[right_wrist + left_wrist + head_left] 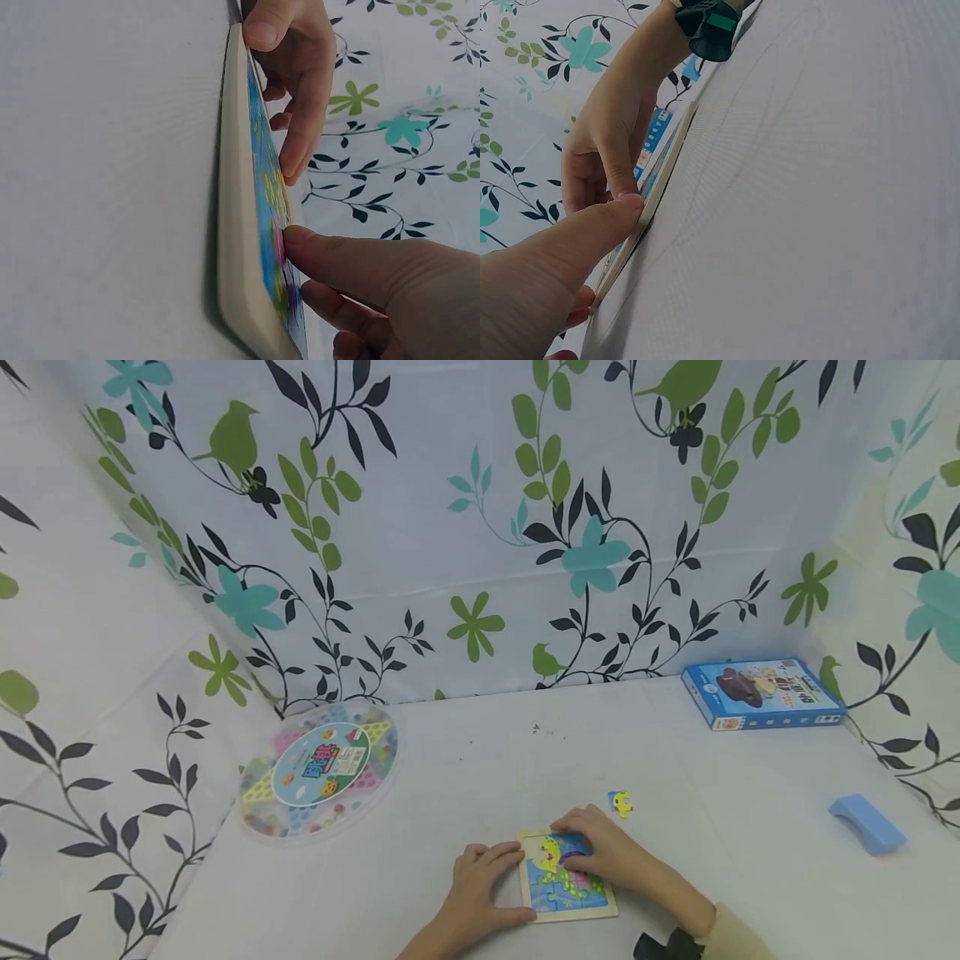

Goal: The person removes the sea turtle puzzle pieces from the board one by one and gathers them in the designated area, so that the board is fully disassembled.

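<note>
A small jigsaw puzzle (558, 897) in a pale wooden frame lies flat on the table, its picture blue, yellow, green and pink. My left hand (480, 889) grips the frame from the left, thumb at the lower-left corner, fingers along the upper left. In the right wrist view that same frame (236, 210) is seen edge-on. Over the puzzle's upper right, my right hand (603, 852) pinches a puzzle piece at the picture's surface between bent thumb and fingers, which partly hide it. A loose blue-and-yellow puzzle piece (621, 803) lies just beyond the right hand.
To the left lies a clear round case (258, 814) of colourful beads with an oval label. A blue box (768, 693) sits at the back right. Nearer on the right is a light-blue curved block (868, 823). Leaf-patterned cloth (480, 543) hangs behind the white table.
</note>
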Tool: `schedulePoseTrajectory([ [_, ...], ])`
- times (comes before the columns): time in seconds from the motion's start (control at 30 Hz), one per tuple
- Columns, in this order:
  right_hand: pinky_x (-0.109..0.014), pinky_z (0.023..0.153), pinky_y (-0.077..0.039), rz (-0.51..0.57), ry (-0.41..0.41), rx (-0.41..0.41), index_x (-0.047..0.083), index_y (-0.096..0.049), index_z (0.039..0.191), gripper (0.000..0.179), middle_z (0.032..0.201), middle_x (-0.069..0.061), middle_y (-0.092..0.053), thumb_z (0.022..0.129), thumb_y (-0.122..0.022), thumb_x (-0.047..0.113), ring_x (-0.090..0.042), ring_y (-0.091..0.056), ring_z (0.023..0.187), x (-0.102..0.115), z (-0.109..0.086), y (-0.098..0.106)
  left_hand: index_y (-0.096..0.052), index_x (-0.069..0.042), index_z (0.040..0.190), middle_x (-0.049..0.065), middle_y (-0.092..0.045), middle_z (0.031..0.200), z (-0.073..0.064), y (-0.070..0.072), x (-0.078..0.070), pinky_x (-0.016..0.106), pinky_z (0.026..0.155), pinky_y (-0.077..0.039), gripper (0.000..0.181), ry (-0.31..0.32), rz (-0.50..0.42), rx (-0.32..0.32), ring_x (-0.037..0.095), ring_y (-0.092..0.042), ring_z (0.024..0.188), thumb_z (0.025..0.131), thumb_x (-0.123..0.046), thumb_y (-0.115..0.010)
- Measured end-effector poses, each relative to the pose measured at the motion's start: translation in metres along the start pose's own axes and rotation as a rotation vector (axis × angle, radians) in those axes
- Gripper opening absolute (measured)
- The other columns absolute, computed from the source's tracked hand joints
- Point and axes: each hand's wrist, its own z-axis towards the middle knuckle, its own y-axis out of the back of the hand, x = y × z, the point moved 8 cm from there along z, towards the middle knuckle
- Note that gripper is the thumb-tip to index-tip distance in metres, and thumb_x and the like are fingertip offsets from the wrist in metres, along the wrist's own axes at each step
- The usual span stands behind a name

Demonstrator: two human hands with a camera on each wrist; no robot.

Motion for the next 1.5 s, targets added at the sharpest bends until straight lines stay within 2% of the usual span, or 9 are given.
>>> schedulePoseTrajectory([
  [0.33, -0.032, 0.08, -0.037, 0.016, 0.03, 0.103, 0.006, -0.054, 0.115, 0.037, 0.106, 0.004, -0.049, 0.082, -0.065, 0.019, -0.014, -0.037, 0.093, 0.004, 0.002, -0.005, -0.054, -0.016, 0.122, -0.007, -0.045, 0.128, -0.001, -0.001, 0.001, 0.039, 0.079, -0.027, 0.069, -0.007, -0.007, -0.006, 0.011, -0.032, 0.096, 0.071, -0.061, -0.06],
  [0.57, -0.032, 0.081, -0.037, -0.013, 0.038, 0.085, 0.006, -0.052, 0.118, 0.042, 0.111, 0.003, -0.05, 0.081, -0.066, 0.019, -0.013, -0.036, 0.094, 0.005, 0.003, -0.005, -0.054, -0.015, 0.122, -0.006, -0.046, 0.127, -0.001, 0.0, 0.001, 0.038, 0.079, -0.027, 0.069, -0.027, 0.0, -0.031, 0.011, -0.033, 0.096, 0.071, -0.061, -0.06],
  [0.83, -0.029, 0.08, -0.038, -0.06, 0.065, 0.075, 0.006, -0.056, 0.114, 0.038, 0.109, 0.003, -0.054, 0.079, -0.068, 0.017, -0.012, -0.038, 0.092, 0.01, 0.004, -0.003, -0.054, -0.015, 0.122, -0.005, -0.046, 0.127, -0.002, 0.0, 0.0, 0.038, 0.079, -0.027, 0.068, -0.045, 0.003, -0.045, 0.011, -0.033, 0.096, 0.07, -0.06, -0.061],
  [1.07, -0.03, 0.082, -0.037, -0.037, 0.083, 0.144, 0.007, -0.051, 0.116, 0.04, 0.11, 0.003, -0.05, 0.08, -0.067, 0.015, -0.013, -0.037, 0.095, 0.011, 0.007, -0.004, -0.055, -0.014, 0.121, -0.005, -0.047, 0.126, -0.003, 0.001, -0.001, 0.036, 0.078, -0.027, 0.067, -0.054, -0.005, -0.059, 0.01, -0.033, 0.095, 0.07, -0.059, -0.062],
  [1.33, -0.03, 0.08, -0.037, 0.003, 0.033, 0.235, 0.011, -0.051, 0.117, 0.038, 0.105, 0.008, -0.047, 0.082, -0.065, 0.015, -0.011, -0.035, 0.093, 0.005, 0.01, -0.01, -0.055, -0.013, 0.12, -0.004, -0.048, 0.126, -0.003, 0.002, -0.002, 0.036, 0.077, -0.027, 0.067, -0.055, -0.012, -0.056, 0.01, -0.033, 0.094, 0.071, -0.058, -0.063],
  [1.5, -0.03, 0.083, -0.035, 0.019, 0.054, 0.256, 0.015, -0.052, 0.118, 0.039, 0.114, 0.01, -0.047, 0.081, -0.064, 0.011, -0.011, -0.035, 0.096, 0.006, 0.013, -0.011, -0.055, -0.013, 0.121, -0.004, -0.047, 0.126, -0.001, 0.003, -0.003, 0.037, 0.078, -0.027, 0.068, -0.052, -0.012, -0.047, 0.01, -0.033, 0.094, 0.07, -0.058, -0.063],
])
